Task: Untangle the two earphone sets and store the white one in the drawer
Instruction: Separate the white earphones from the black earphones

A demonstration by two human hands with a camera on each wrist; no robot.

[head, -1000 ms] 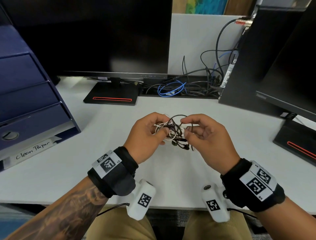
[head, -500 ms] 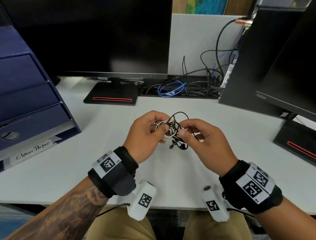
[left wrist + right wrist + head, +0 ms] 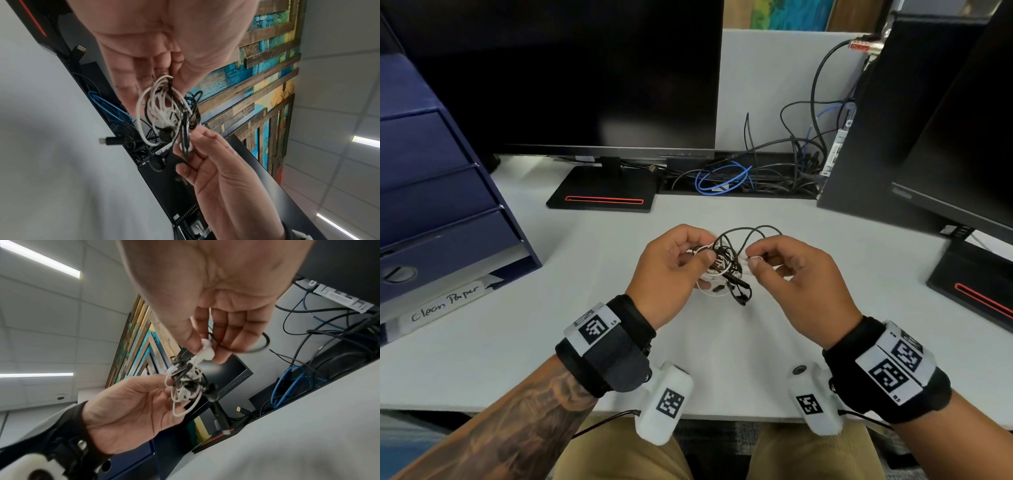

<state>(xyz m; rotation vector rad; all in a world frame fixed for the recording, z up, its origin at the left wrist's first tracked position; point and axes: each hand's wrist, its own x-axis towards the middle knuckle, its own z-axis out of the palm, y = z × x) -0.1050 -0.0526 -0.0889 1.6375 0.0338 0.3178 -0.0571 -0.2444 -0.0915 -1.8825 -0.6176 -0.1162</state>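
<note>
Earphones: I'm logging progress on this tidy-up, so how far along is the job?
Nothing looks finished: the white earphones and black earphones are one knot above the desk. In hand: the left hand grips the bundle while the right hand pinches a white earbud. Left: separating both sets and putting the white one in the closed blue drawer unit.
</note>
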